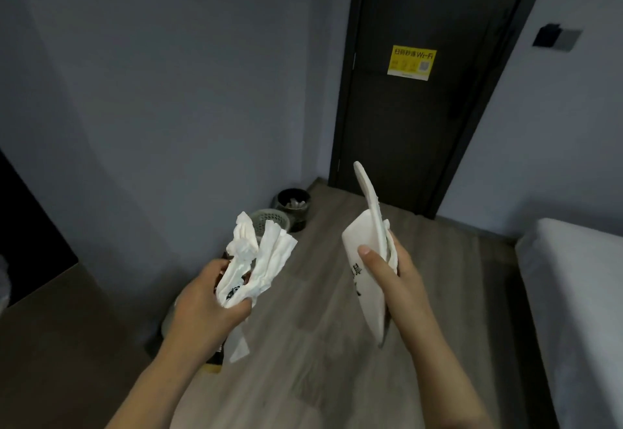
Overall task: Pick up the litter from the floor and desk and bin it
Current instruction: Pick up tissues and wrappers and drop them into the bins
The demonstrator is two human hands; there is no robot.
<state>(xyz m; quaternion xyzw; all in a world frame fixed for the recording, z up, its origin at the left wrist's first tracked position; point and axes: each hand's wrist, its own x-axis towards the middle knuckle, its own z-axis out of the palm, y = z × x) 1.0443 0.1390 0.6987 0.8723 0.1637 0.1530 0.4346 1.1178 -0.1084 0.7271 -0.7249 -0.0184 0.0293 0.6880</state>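
Litter is in both hands, carried above the floor (320, 310). Left hand (205, 304) fingers are clenched around crumpled tissues (259, 260); right hand (394, 273) fingers grasp a flat white packet (364, 260). The black bin (292, 204) stands at 12 o'clock, well apart, near the door (421, 108). Collection appears done for these items; binning remains.

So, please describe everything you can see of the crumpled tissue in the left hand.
The crumpled tissue is white, soft-looking paper, bunched into several creased folds that fan upward. A small dark print shows near its lower end. The left hand grips it at the bottom, with fingers wrapped around; a strip hangs below the hand. It is held in the air above the wooden floor.
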